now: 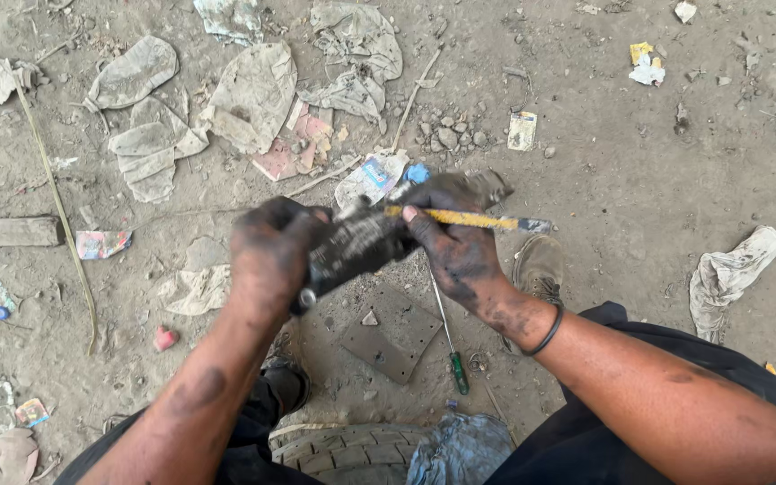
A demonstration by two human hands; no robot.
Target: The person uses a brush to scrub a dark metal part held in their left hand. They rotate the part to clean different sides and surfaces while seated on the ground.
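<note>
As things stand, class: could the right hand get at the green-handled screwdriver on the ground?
Probably not at once: the right hand grips a yellow tool. Nothing covers the screwdriver itself, lying just below it.

Open-air repair yard, bare dirt ground point(639, 198), oily rags point(253, 94), worn tyre point(343, 449), screwdriver point(449, 337)

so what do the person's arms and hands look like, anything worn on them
Both forearms are bare, with no sleeves or gloves. The left hand and right hand are smeared with black grease, with smudges up the forearms. A thin black band circles the right wrist.
</note>
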